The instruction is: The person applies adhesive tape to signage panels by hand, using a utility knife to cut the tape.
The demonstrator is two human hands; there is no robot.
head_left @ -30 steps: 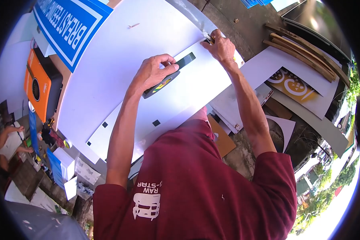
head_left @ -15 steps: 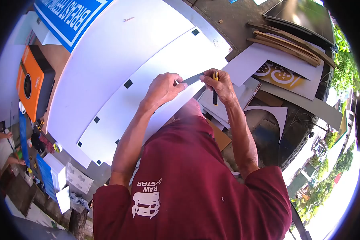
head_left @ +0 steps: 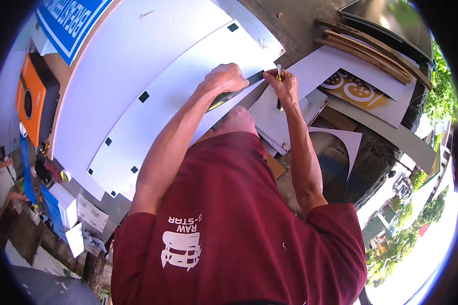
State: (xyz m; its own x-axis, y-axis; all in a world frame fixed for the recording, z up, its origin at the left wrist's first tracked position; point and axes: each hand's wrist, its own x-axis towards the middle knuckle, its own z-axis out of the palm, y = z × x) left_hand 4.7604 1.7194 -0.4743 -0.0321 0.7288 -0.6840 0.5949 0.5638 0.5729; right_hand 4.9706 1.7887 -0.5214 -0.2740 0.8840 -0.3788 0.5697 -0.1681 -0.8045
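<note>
My left hand (head_left: pixel 226 79) is closed over a dark strip of tape (head_left: pixel 255 80) above the white panel. Below that wrist, a dark piece with a yellow-green edge (head_left: pixel 223 100) shows, partly hidden by the hand. My right hand (head_left: pixel 285 84) is closed around a black-and-yellow utility knife (head_left: pixel 279 76), held upright with its blade end up. Its fingertips are right at the far end of the tape. Small black squares (head_left: pixel 144 96) are spaced along the edges of the white panel (head_left: pixel 173 112), which lies on a larger white sheet (head_left: pixel 137 46).
At upper left are a blue lettered sign (head_left: pixel 72 26) and an orange-and-black box (head_left: pixel 30 99). Wooden strips (head_left: pixel 369 53) and a stencilled yellow-and-black board (head_left: pixel 353 90) lie on the right. Another person's arm (head_left: pixel 2 165) shows at the far left.
Both hands have moved up and a little apart from my body, and the tape now slants between them. The yellow-green edge has come into view. The camera view has shifted slightly.
</note>
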